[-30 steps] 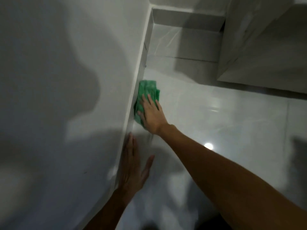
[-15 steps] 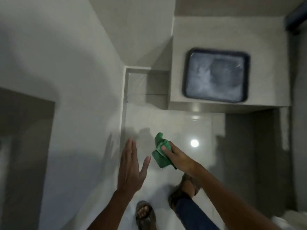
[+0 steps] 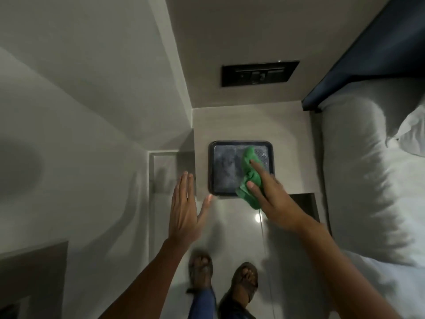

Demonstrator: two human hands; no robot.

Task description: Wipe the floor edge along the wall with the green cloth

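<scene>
The right hand [image 3: 273,199] pinched the green cloth [image 3: 249,178] up over the tray [image 3: 212,171]; the left hand [image 3: 184,208] hovered flat, empty. Held so loosely, well off the floor edge [image 3: 151,203], the cloth risked dropping onto the tray.

The shiny floor [image 3: 232,229] shows a bright spot of light. A white bed [image 3: 368,180] stands on the right, grey walls [image 3: 80,100] on the left.

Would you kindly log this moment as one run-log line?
right hand: holds green cloth, raised | left hand: open, empty | floor edge: untouched
</scene>
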